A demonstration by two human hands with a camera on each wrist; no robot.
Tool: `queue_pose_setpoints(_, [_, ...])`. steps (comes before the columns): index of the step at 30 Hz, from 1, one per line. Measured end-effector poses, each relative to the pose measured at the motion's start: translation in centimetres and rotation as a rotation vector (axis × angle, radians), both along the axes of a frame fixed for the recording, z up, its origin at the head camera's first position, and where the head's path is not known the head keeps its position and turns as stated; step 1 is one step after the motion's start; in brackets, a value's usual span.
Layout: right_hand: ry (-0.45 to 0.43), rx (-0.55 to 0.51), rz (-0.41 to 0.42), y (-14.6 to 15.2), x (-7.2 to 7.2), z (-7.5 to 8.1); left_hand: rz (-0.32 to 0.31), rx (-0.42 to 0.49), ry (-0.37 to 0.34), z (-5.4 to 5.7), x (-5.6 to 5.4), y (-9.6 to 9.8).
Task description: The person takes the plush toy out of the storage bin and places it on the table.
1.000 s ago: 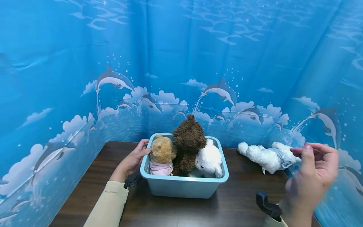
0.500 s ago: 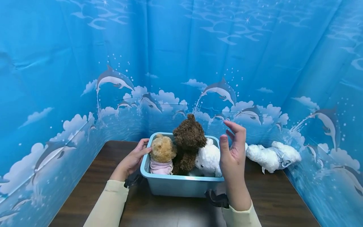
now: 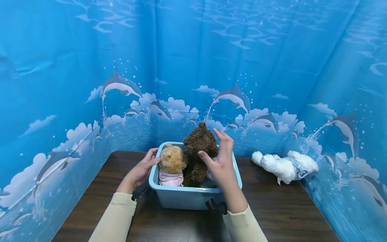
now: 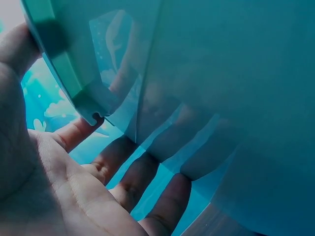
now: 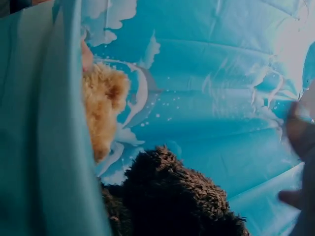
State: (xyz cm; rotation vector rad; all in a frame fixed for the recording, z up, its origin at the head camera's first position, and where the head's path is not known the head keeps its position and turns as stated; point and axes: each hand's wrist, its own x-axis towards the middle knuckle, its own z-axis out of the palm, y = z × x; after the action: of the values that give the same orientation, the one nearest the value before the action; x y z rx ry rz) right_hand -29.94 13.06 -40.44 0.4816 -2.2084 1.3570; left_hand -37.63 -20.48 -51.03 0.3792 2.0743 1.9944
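Observation:
In the head view, a light blue plastic bin (image 3: 193,189) stands on the table. My left hand (image 3: 143,169) holds its left rim, the thumb over the edge; in the left wrist view the fingers (image 4: 167,201) press the outer wall. Inside sit a tan teddy bear (image 3: 173,159) in pink cloth at the left and a taller dark brown teddy bear (image 3: 198,143). A white plush toy (image 3: 209,173) at the right is mostly hidden behind my right hand (image 3: 223,164). That hand hovers over the bin's right side, thumb and fingers spread, beside the brown bear and holding nothing.
A white plush toy (image 3: 285,166) with a grey-blue garment lies on its side at the table's back right. Dark wood table (image 3: 272,208) surrounds the bin. A blue dolphin-print curtain (image 3: 181,67) borders the back and both sides.
My right hand has swung from beside the lying white plush toy at the right to above the bin's right side. The left hand keeps its hold on the rim.

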Motion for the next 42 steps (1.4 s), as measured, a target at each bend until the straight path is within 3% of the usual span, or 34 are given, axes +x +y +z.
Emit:
queue_pose_setpoints(4, [-0.15,0.073,0.014,-0.6,-0.6,-1.0,0.003,0.012,-0.002,-0.3,-0.1,0.1])
queue_pose_setpoints(8, [-0.197,0.117,0.005,-1.1,-1.0,-2.1,0.011,0.018,-0.002,-0.4,0.0,0.2])
queue_pose_setpoints(13, [-0.255,0.057,-0.012,-1.2,-1.3,-2.7,0.002,0.028,-0.008,-0.4,0.0,0.4])
queue_pose_setpoints(17, [-0.301,-0.016,0.035,-1.0,-1.4,-2.9,0.009,0.029,-0.016,-0.5,0.1,0.4])
queue_pose_setpoints(21, [-0.295,-0.038,0.036,-1.2,-1.3,-3.0,0.019,0.016,-0.017,-0.5,0.2,0.3])
queue_pose_setpoints(28, [-0.257,0.002,-0.056,-1.6,-1.0,-3.0,0.01,0.023,-0.018,-0.5,0.3,0.1])
queue_pose_setpoints(35, [-0.343,-0.051,-0.024,-1.6,-1.0,-3.0,0.011,0.026,-0.013,-0.4,0.2,0.0])
queue_pose_setpoints(42, [-0.301,0.04,-0.045,-1.8,-1.1,-2.8,0.008,0.022,-0.018,-0.1,0.2,0.2])
